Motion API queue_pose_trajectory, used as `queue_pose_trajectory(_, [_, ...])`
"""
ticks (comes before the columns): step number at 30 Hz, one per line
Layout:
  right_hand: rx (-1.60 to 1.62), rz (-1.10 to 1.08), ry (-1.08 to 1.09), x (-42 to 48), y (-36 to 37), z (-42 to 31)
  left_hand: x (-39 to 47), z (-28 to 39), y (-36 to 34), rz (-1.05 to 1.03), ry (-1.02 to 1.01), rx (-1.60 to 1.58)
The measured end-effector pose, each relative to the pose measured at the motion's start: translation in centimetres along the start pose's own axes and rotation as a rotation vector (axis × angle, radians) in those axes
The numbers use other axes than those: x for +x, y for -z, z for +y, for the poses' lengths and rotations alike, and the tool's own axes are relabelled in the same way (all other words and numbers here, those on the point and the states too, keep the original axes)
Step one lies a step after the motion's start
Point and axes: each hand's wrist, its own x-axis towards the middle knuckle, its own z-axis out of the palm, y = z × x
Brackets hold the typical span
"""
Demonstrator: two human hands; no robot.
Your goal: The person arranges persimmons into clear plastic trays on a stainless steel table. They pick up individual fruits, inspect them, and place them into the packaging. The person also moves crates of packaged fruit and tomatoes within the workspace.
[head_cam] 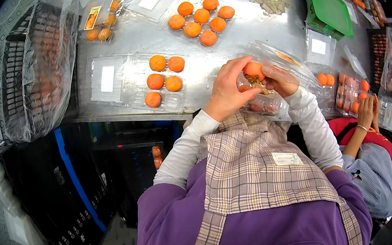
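Between my two hands, above the metal table's front edge, is an orange persimmon (253, 69) with its dried leafy calyx turned towards me. My left hand (224, 88) curves around its left side, index finger near the top and thumb below. From the right, the fingertips of my right hand (281, 78) hold the fruit near its calyx. Directly beneath lies a clear plastic clamshell tray (276, 107) with persimmons, partly hidden by my hands. Its raised transparent lid (272, 52) bears a printed label. Left of my hands, another open clamshell (134, 90) holds several persimmons on its right side.
A fuller open clamshell (209, 25) and a closed labelled pack (101, 22) lie farther back on the steel table (196, 73). Plastic-draped crates (45, 65) stand left. A green-lidded container (331, 7) is at right. A co-worker's hands (368, 112) are beside persimmon packs at right.
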Motion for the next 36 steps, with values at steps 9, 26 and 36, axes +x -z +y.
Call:
queue_pose_trajectory(9, [-0.128,0.002,0.167,-1.5,-3.7,-3.7,-0.7,-0.7,1.1,0.055,0.12,-0.119])
queue_pose_trajectory(26, [-1.376,0.241,0.689,-1.2,-5.8,1.7,-2.3,-3.2,2.8,0.176,0.779,-1.334])
queue_pose_trajectory(36, [-0.451,0.117,0.083,-2.1,-6.7,-1.5,-3.2,-4.5,3.4,0.296,0.902,-1.485])
